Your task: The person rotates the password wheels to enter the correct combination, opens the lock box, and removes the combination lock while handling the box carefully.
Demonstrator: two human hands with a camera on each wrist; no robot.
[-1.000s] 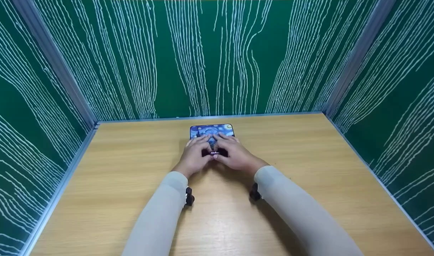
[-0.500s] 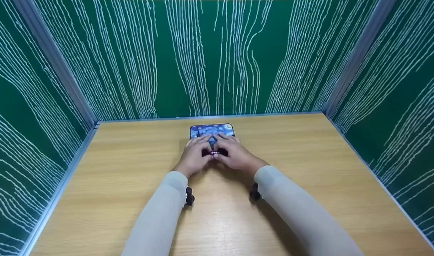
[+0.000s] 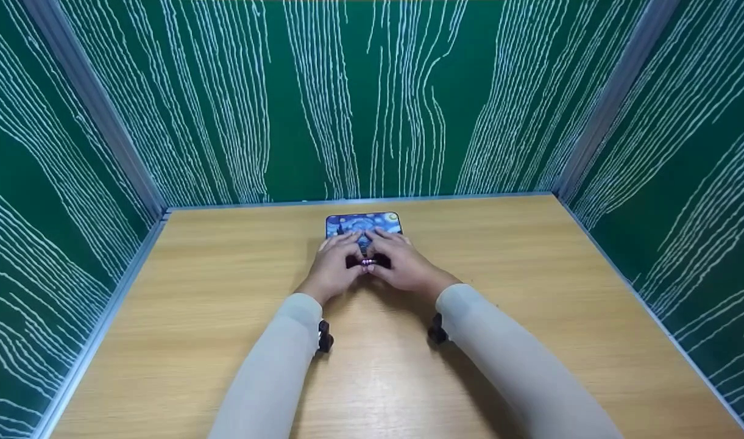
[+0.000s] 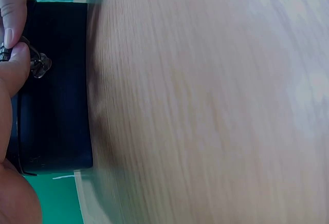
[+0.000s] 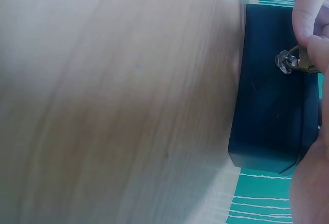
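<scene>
A box with a blue swirling picture on its lid (image 3: 364, 224) stands near the table's back edge; its dark front (image 4: 56, 106) shows in the left wrist view. A metal clasp (image 4: 41, 66) on that front carries a small padlock with a shackle (image 5: 304, 59). My left hand (image 3: 336, 266) pinches the lock's ridged end between thumb and finger. From the other side, my right hand (image 3: 403, 263) pinches the lock body. The other fingers of both hands rest over the lid. The lock is partly hidden by the fingertips.
The wooden table (image 3: 225, 341) is bounded by green walls with white lines (image 3: 311, 122) at the back and sides. Metal posts (image 3: 615, 97) stand at the back corners. A small dark device (image 3: 325, 337) sits at the left wrist, another (image 3: 437, 330) at the right.
</scene>
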